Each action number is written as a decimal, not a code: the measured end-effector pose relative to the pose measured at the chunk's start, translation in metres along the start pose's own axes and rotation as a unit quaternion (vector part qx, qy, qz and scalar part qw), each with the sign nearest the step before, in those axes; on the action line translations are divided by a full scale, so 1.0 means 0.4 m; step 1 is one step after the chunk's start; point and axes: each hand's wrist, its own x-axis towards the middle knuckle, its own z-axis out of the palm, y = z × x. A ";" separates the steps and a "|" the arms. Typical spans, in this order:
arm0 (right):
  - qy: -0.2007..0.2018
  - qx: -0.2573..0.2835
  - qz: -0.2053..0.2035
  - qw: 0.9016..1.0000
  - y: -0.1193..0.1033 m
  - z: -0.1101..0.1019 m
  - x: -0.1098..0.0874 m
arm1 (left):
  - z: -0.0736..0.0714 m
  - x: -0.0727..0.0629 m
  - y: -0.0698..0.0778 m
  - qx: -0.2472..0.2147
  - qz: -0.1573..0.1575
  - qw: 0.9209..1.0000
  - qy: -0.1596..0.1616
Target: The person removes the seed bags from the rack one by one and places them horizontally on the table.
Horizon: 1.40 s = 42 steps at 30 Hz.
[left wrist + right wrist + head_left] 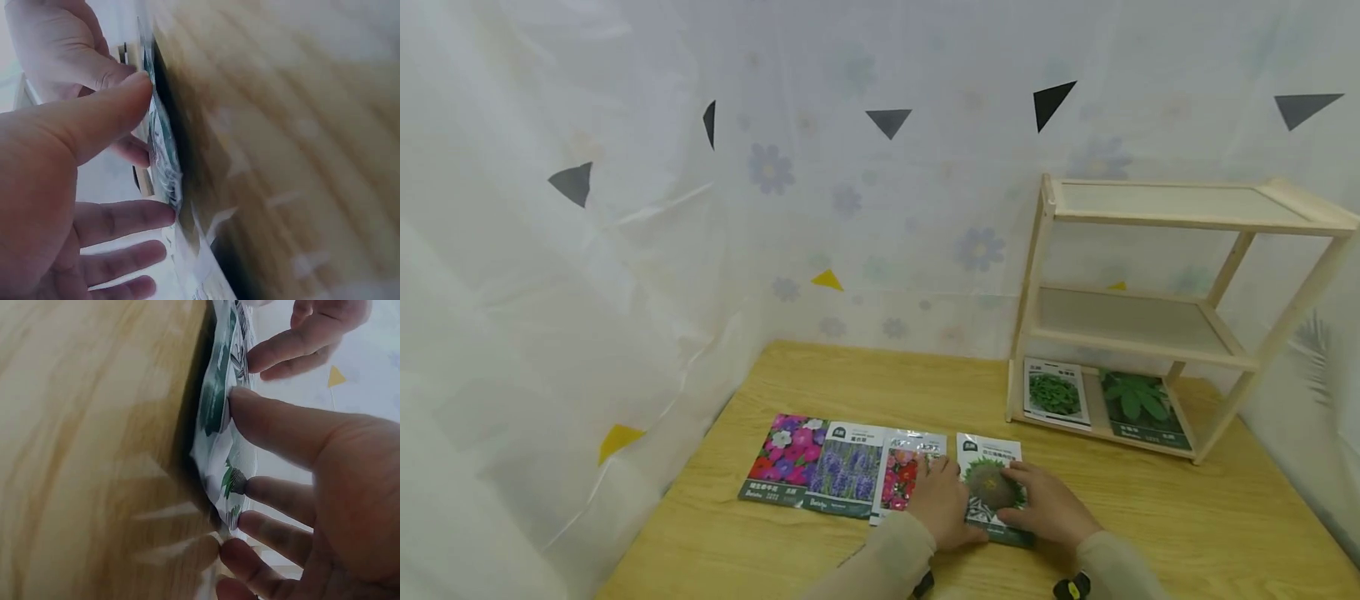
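A cactus seed packet [992, 479] lies face up on the wooden table between my two hands. The left hand [938, 504] rests at its left side, its fingers over a red-flower seed packet [898, 479] and its thumb on the cactus packet's lower part. Straight fingers show on that hand in the left wrist view. From the right, my right hand [1048, 504] touches the cactus packet, its thumb on the face and its fingertips along the edge [234, 481]. Further left in the row lie a purple-flower packet [844, 471] and a pink-flower packet [786, 454].
At the back right stands a three-tier wooden rack [1142, 352]. On its bottom shelf lie a green-leaf seed packet [1055, 393] and a darker leaf packet [1138, 408]. A white patterned curtain [880, 217] hangs behind and left of the table [715, 533].
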 end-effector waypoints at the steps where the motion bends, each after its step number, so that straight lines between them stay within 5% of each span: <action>1: 0.004 -0.003 -0.007 1.000 -0.003 0.000 0.001 | -0.001 0.001 -0.001 0.003 0.000 1.000 0.005; 13: 0.014 0.014 -0.060 0.998 -0.003 -0.006 0.015 | -0.014 0.005 -0.018 0.010 -0.010 1.000 0.009; 42: 0.004 0.029 -0.030 0.999 0.002 0.015 0.001 | -0.002 -0.004 -0.022 -0.011 -0.007 1.000 0.018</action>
